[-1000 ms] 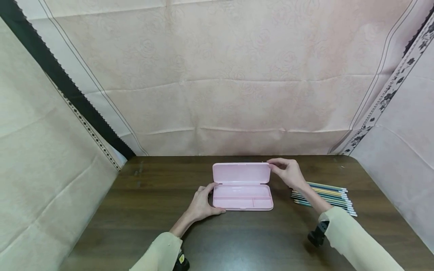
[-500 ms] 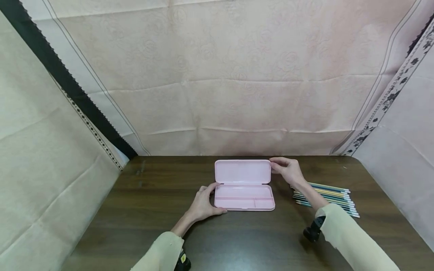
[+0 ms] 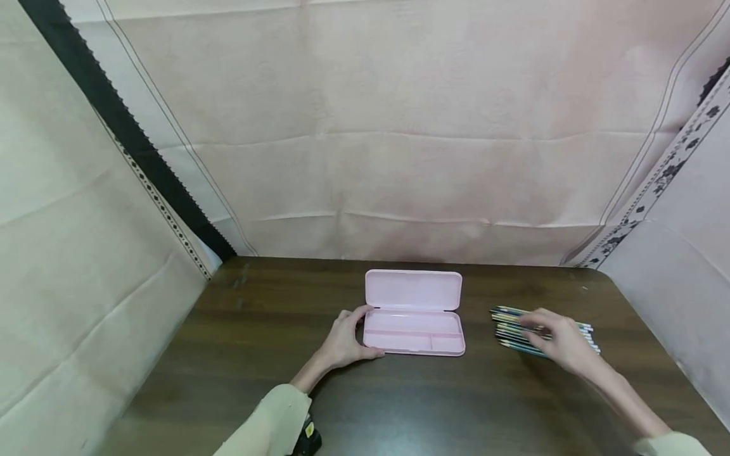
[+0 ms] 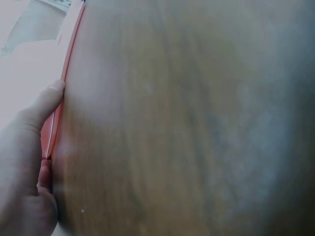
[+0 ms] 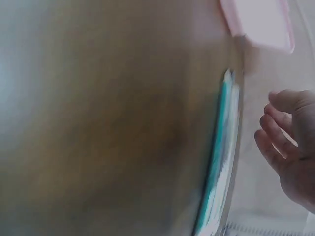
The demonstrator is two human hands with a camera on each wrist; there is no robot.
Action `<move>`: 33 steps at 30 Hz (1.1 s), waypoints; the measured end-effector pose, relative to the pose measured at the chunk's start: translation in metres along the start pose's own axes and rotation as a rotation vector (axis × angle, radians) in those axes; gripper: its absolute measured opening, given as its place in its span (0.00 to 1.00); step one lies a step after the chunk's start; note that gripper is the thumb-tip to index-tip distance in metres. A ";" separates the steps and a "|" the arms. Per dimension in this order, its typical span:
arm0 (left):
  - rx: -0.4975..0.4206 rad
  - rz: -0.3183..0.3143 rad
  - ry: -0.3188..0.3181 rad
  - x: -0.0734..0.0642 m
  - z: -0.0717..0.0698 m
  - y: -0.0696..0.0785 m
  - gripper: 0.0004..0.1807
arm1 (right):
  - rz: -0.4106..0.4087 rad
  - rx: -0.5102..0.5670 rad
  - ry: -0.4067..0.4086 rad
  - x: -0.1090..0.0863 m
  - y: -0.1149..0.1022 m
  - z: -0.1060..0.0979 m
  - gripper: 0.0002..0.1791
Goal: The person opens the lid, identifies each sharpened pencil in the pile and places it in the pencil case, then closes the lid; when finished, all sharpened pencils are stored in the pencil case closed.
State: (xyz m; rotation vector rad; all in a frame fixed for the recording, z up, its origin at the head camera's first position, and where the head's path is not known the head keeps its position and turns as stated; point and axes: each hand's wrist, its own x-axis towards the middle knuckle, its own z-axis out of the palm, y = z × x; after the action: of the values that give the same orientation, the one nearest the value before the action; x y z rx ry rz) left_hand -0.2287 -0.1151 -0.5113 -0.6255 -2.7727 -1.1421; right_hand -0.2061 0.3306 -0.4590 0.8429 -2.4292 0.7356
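A pink pencil case [image 3: 399, 324] lies on the table with its lid [image 3: 413, 290] raised at the back. Its tray has a long compartment and smaller ones, with nothing visible inside. At its left end my left hand [image 3: 341, 345] grips the case, thumb along the front edge and fingers at the rear corner. The left wrist view shows that thumb on the pink rim [image 4: 69, 54]. Right of the case lies a row of pencils [image 3: 509, 342], mostly green and blue with some yellow. My right hand [image 3: 561, 342] hovers over them, fingers loosely bent, nothing visibly held.
The dark wooden table [image 3: 388, 411] extends forward to a pale patterned cloth [image 3: 399, 190] hanging behind it. More cloth hangs at the left [image 3: 85, 285] and right sides. A wrist camera [image 3: 308, 437] sits below my left hand.
My right hand has left the raised lid's right edge and moved right and nearer, over the pencils. The left hand keeps its hold on the case, and the lid stays up.
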 end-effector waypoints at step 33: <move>-0.003 0.023 0.012 0.004 0.003 -0.002 0.49 | 0.124 -0.207 0.075 -0.096 0.033 -0.030 0.26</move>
State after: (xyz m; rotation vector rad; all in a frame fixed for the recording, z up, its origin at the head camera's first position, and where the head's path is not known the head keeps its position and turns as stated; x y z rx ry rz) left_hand -0.2331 -0.1133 -0.5141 -0.6474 -2.7470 -1.1412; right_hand -0.1537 0.4114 -0.5023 0.5787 -2.4545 0.5376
